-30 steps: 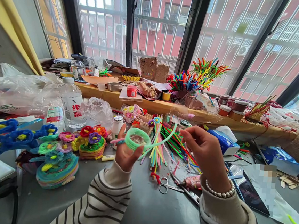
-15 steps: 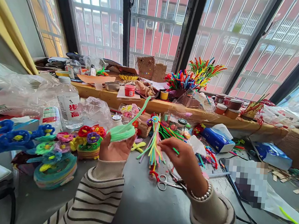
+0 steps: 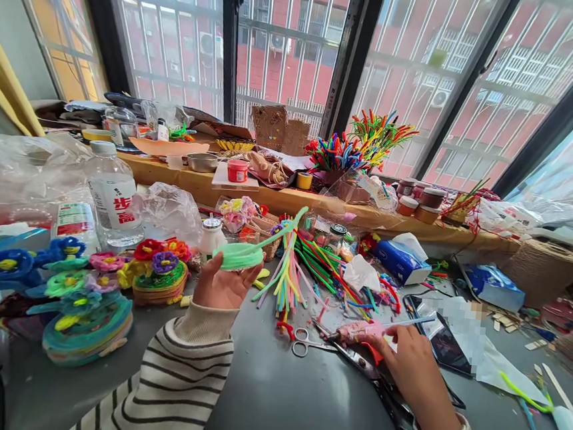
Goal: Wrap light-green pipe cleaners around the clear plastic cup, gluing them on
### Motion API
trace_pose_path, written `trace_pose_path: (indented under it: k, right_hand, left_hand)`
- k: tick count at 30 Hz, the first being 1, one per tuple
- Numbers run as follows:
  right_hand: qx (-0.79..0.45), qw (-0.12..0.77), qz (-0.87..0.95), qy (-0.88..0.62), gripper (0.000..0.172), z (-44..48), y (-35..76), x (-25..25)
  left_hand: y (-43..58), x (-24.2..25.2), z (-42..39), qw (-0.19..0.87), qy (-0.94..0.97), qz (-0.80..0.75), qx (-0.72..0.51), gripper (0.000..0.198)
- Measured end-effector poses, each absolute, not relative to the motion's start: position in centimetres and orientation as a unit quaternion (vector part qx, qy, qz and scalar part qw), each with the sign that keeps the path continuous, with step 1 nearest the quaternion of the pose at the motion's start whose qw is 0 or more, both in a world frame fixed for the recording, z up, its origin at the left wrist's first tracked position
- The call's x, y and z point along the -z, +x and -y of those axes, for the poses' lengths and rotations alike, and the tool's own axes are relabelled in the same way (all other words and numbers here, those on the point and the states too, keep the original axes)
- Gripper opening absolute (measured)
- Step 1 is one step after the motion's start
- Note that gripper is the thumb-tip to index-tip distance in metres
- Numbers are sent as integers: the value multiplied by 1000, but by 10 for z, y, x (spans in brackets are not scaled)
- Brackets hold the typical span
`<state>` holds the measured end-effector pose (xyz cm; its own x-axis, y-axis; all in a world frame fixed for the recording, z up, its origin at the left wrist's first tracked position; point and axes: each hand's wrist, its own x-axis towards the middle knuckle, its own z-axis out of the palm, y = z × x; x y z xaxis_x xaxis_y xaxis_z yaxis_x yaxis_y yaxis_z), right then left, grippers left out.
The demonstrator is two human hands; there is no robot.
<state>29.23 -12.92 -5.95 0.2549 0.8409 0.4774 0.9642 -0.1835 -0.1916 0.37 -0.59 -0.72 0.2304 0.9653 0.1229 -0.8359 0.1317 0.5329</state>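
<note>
My left hand [image 3: 223, 284] is raised over the grey table [image 3: 290, 403] and pinches a coiled disc of light green pipe cleaner [image 3: 239, 255], whose loose end sticks up to the right. My right hand [image 3: 413, 373] lies low on the table at the right, its fingers closed round the handle of a pink glue gun [image 3: 359, 330] with a red trigger. A pair of scissors [image 3: 308, 343] lies just left of the gun. A bundle of coloured pipe cleaners [image 3: 291, 276] lies between my hands.
Finished pipe-cleaner flower coils [image 3: 90, 305] stand at the left beside a water bottle [image 3: 112, 193]. A tissue pack [image 3: 403, 262], a phone [image 3: 443, 342] and a wooden shelf [image 3: 287, 202] with jars and pipe-cleaner bunches lie behind and to the right.
My right hand has let go of the green pipe cleaner's end, dropped to the right and taken hold of the glue gun. My left hand kept the coil raised.
</note>
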Motion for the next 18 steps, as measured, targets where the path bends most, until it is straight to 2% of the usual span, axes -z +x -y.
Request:
trace_pose_path:
  k: [5,11,18]
  right_hand:
    - [17,121,569,-813,53,129,286,61]
    - [-30,92,571,-815,38,123,284,52]
    - [-69,73,587,-803,32,119,293,46]
  left_hand:
    - [5,3,10,750,252,-140,-595,29]
    - [6,5,9,757,222,-159,-594,32]
    - [9,9,6,754,217,-157,-600,25]
